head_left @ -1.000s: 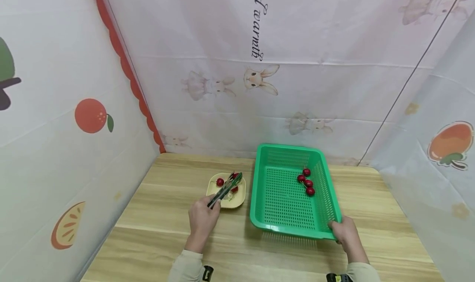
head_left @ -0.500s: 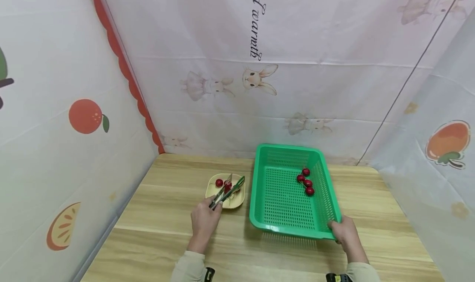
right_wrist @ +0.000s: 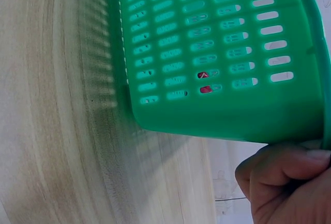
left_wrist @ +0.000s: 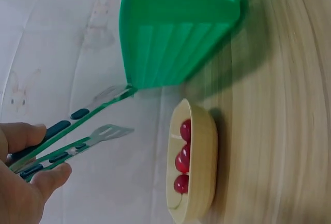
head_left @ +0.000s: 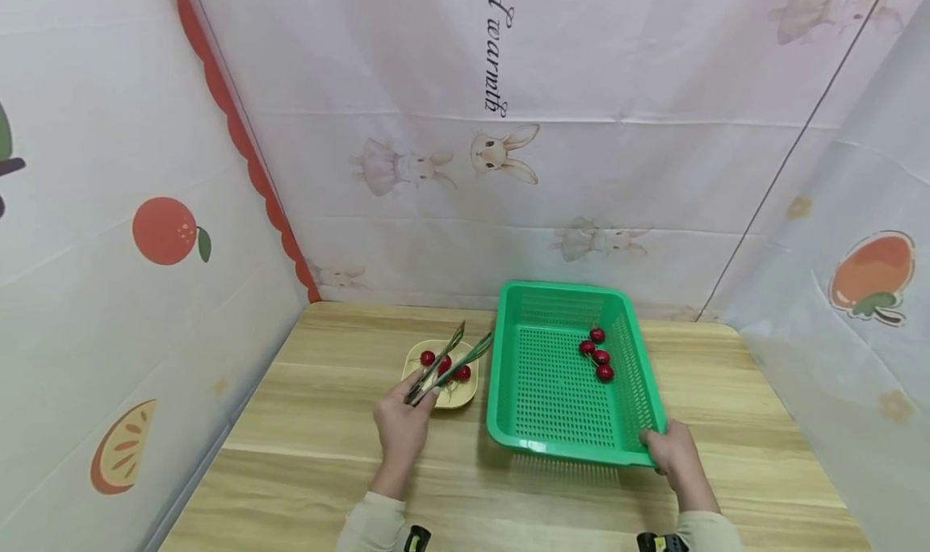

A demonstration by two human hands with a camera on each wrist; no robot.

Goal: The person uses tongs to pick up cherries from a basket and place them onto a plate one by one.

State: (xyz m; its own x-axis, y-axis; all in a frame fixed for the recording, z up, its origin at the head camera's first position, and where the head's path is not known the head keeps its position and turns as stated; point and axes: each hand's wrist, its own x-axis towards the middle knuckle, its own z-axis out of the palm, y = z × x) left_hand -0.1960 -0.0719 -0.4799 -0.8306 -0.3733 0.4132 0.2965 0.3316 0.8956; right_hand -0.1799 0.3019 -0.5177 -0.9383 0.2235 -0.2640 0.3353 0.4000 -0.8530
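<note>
My left hand (head_left: 402, 427) grips a pair of green tongs (left_wrist: 67, 125), thumb and fingers on the two arms. The tongs' tips stand apart with nothing between them, above a small pale yellow dish (head_left: 465, 394). Red cherries (left_wrist: 181, 184) with thin stems lie in this dish. My right hand (head_left: 674, 453) holds the near right corner of a green plastic basket (head_left: 552, 445) by its rim, fingers curled under the edge in the right wrist view. Several more cherries (head_left: 601, 357) lie together inside, towards the basket's right side.
Dish and basket stand side by side on a light wood table (head_left: 305, 423), the dish on the left. A printed white curtain (head_left: 407, 253) rises behind the table's far edge, with more printed cloth (head_left: 87, 294) at both sides.
The tongs' tips have spread wider and lifted from among the cherries in the dish, leaving the cherries there. My right hand stays on the basket's corner.
</note>
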